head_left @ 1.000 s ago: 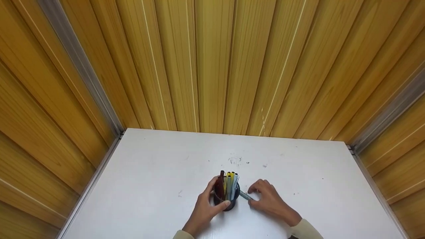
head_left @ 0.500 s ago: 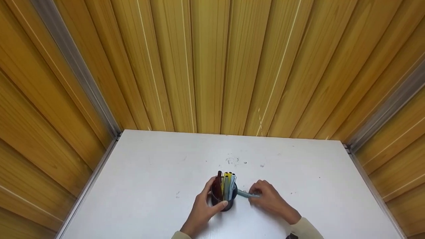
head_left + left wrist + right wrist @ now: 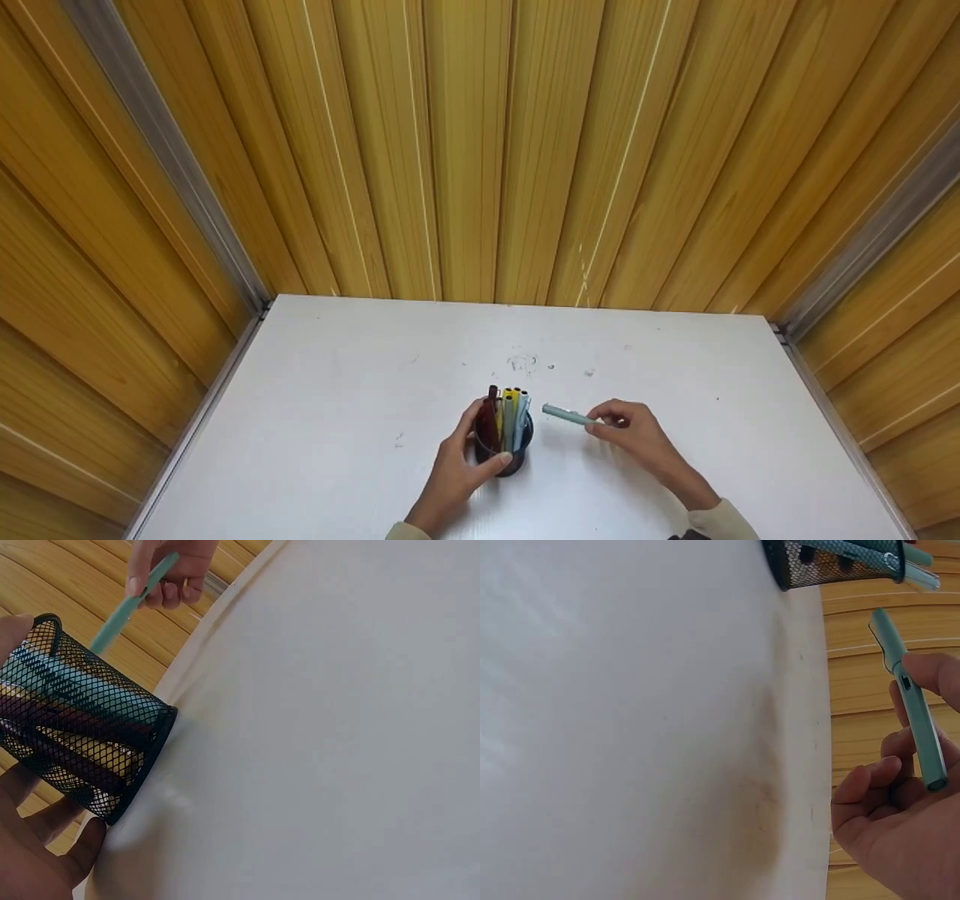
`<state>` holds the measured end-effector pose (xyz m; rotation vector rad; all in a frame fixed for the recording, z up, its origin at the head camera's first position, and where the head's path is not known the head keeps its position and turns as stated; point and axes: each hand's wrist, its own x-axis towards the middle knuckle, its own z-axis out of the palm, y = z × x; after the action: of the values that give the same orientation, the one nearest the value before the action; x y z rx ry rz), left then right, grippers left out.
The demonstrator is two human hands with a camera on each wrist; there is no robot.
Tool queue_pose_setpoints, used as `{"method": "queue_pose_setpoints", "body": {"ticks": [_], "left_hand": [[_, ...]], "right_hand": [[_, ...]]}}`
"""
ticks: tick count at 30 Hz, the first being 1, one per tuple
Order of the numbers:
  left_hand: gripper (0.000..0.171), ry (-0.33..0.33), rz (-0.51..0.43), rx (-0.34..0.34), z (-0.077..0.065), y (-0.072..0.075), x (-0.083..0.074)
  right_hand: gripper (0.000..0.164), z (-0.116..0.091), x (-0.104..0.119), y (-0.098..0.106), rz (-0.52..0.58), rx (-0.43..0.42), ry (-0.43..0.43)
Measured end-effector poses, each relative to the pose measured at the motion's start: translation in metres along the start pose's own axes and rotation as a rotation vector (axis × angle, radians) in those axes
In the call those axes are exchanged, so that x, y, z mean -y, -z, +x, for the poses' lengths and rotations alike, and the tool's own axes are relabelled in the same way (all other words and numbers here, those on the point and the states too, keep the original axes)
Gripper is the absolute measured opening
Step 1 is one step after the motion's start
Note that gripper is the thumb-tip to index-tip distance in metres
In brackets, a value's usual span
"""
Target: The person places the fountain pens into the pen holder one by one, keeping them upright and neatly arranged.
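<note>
A black mesh pen cup [image 3: 511, 463] stands upright on the white table, filled with several pens [image 3: 510, 420] in dark red, yellow, grey-green and pale blue. My left hand [image 3: 454, 469] grips the cup from its left side, thumb at the front and fingers round the back. To the right of the cup, my right hand [image 3: 634, 435] pinches a capped teal pen [image 3: 564, 414] between thumb and fingers. The pen is raised off the table, its capped end pointing left toward the cup and apart from it. In the right wrist view the pen's clip [image 3: 879, 645] shows.
The white tabletop [image 3: 337, 420] bears a few dark scuff marks [image 3: 523, 364] behind the cup. Wood-patterned panels [image 3: 465, 150] rise at the back and both sides, with grey metal posts [image 3: 180, 150] at the corners.
My right hand has lifted the teal pen from low beside the cup and moved it slightly right and up. My left hand keeps its hold on the cup.
</note>
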<state>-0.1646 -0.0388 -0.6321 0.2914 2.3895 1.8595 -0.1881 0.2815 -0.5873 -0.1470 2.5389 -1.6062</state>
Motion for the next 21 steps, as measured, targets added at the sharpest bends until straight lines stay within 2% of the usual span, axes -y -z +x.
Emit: {"method": "queue_pose_setpoints", "body": {"ticks": [4,8,14,21], "left_hand": [[0.092,-0.008,0.010,-0.004,0.000,0.000,0.000],[0.092,-0.009,0.007,-0.005,-0.001,0.000,0.000],[0.092,0.000,-0.001,-0.007,-0.001,0.000,0.000],[0.093,-0.029,0.017,-0.012,0.000,-0.002,0.001]], "right_hand": [[0.025,-0.007,0.014,0.003,0.147,-0.042,-0.018],[0.025,-0.011,0.032,-0.004,0.224,-0.063,0.007],[0.022,-0.013,0.056,-0.023,0.237,-0.030,0.088],[0.018,-0.008,0.068,-0.049,0.218,0.017,0.226]]}}
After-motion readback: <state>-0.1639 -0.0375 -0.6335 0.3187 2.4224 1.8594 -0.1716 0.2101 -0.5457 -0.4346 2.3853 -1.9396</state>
